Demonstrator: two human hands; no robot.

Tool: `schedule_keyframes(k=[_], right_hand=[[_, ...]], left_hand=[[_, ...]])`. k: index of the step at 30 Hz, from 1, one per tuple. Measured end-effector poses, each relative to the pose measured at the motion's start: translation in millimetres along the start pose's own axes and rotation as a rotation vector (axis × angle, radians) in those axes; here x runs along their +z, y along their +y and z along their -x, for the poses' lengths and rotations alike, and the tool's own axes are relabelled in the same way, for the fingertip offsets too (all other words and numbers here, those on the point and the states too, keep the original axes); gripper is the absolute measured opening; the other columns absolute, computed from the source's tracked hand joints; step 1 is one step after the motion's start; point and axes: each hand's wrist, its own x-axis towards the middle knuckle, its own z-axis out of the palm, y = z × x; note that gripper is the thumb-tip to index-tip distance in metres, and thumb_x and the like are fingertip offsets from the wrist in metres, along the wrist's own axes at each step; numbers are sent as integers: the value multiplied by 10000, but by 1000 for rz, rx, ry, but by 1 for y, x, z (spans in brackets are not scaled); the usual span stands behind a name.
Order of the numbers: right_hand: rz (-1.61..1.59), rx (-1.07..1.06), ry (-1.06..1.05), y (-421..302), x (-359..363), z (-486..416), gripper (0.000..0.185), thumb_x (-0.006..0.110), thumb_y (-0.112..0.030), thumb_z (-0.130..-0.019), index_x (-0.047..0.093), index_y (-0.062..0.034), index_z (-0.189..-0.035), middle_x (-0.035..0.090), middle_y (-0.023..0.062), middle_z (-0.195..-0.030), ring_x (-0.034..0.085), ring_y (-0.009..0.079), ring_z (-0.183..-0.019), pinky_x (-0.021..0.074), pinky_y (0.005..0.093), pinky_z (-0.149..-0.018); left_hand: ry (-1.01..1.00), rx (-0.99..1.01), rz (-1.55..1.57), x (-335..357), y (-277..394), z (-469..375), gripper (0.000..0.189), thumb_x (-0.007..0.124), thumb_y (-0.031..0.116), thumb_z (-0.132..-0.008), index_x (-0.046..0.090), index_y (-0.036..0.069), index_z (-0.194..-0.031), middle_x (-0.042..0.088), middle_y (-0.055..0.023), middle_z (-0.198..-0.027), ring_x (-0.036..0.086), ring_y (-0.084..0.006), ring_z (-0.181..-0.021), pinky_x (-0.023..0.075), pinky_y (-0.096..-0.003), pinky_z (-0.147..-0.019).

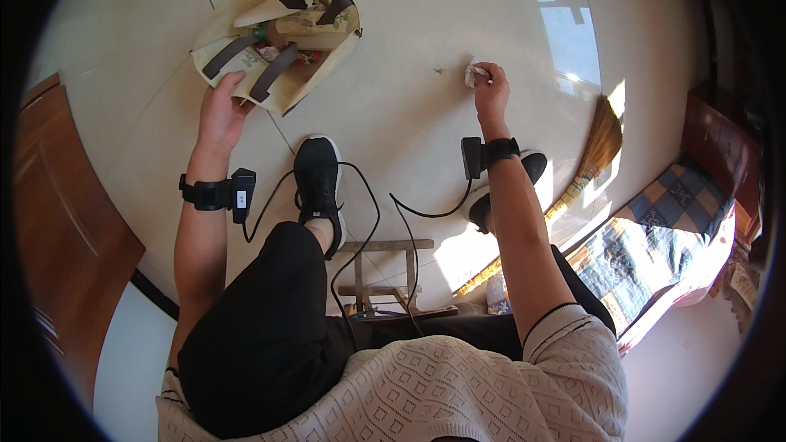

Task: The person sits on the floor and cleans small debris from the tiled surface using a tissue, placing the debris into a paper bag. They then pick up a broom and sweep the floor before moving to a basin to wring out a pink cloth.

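My left hand (226, 112) grips the near rim of a cream bag (212, 31) with dark brown handle straps, its mouth open towards me. Inside the bag lie a rolled or folded sheet of pale paper (279, 5), a brown paper-like piece (301, 27) and some crumpled scraps. Over the floor to the right, my right hand (493, 91) pinches a crumpled white tissue (473, 73) between thumb and fingers. A small dark smudge of debris (439, 70) lies on the pale tiles just left of the tissue.
A straw broom (594, 141) lies along the right side, partly behind my right arm. Beyond it stands a seat with patchwork cloth (651, 239). A wooden stool (384, 247) is beneath me. Cables (374, 196) hang from both wrist devices. A brown wooden door (73, 215) is at left.
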Motion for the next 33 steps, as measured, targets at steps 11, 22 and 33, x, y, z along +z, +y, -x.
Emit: schedule_keyframes(k=[11, 22, 33], right_hand=[[73, -276, -23, -44, 32, 26, 185, 596, 63, -770, 629, -57, -907, 572, 85, -891, 579, 260, -774, 485, 338, -678], [496, -463, -128, -43, 55, 21, 91, 611, 9, -743, 588, -60, -799, 554, 59, -854, 562, 273, -822, 495, 391, -674], [436, -758, -236, -26, 37, 45, 136, 632, 14, -749, 592, -64, -853, 563, 60, -916, 560, 267, -844, 509, 364, -693]], left_hand=[[0, -11, 3, 1, -1, -1, 310, 578, 146, -871, 556, 43, -1163, 621, -62, -1106, 604, -183, -971, 498, -359, -842], [8, 1, -2, 0, 1, 0, 327, 583, 145, -869, 549, 47, -1179, 619, -60, -1108, 598, -181, -984, 493, -356, -848], [20, -10, -14, -5, -3, -3, 316, 589, 138, -865, 560, 58, -1170, 620, -57, -1113, 599, -177, -992, 496, -360, -842]])
